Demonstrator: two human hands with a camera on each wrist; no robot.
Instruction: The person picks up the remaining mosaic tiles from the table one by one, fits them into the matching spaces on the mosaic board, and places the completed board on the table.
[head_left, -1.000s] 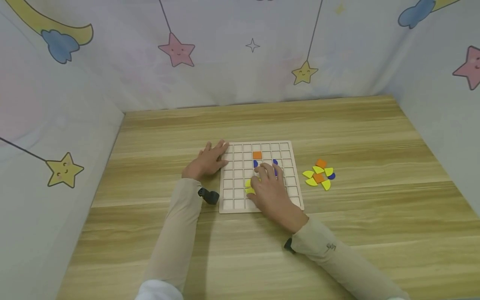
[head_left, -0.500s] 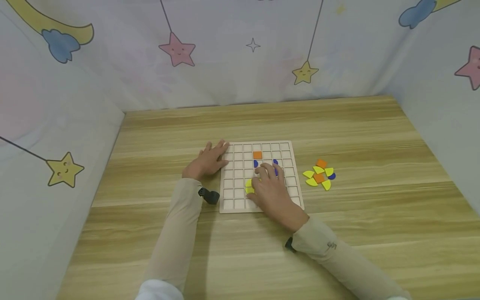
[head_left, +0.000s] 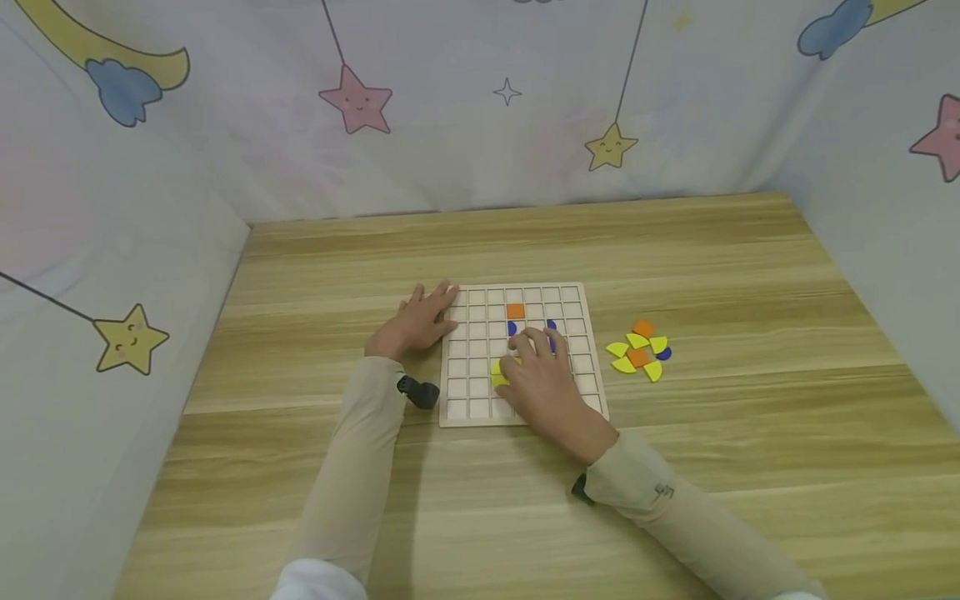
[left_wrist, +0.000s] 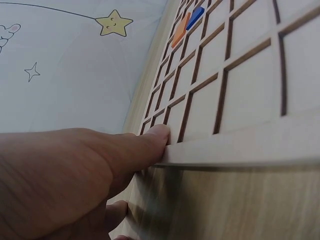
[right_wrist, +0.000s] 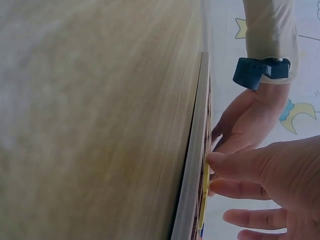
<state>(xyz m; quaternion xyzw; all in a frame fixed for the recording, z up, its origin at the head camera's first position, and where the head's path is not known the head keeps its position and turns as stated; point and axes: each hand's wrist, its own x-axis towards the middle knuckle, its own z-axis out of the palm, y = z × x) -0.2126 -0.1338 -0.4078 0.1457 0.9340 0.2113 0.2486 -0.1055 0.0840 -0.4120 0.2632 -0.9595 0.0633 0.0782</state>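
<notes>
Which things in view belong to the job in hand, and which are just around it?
Job: grid board; orange square, blue pieces and yellow pieces on it; probably the loose pieces beside it.

Just around: wooden table; star-patterned backdrop; wrist cameras.

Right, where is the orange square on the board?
In the head view, the orange square sits near the far edge of the board, right of the left hand, just beyond a blue piece.

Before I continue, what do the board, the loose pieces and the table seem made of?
Board: likely matte wood, pale with dark brown cell edges. Loose pieces: smooth painted wood or plastic; even colour leaves it open. Table: smooth wood or laminate, by its streaked grain.
</notes>
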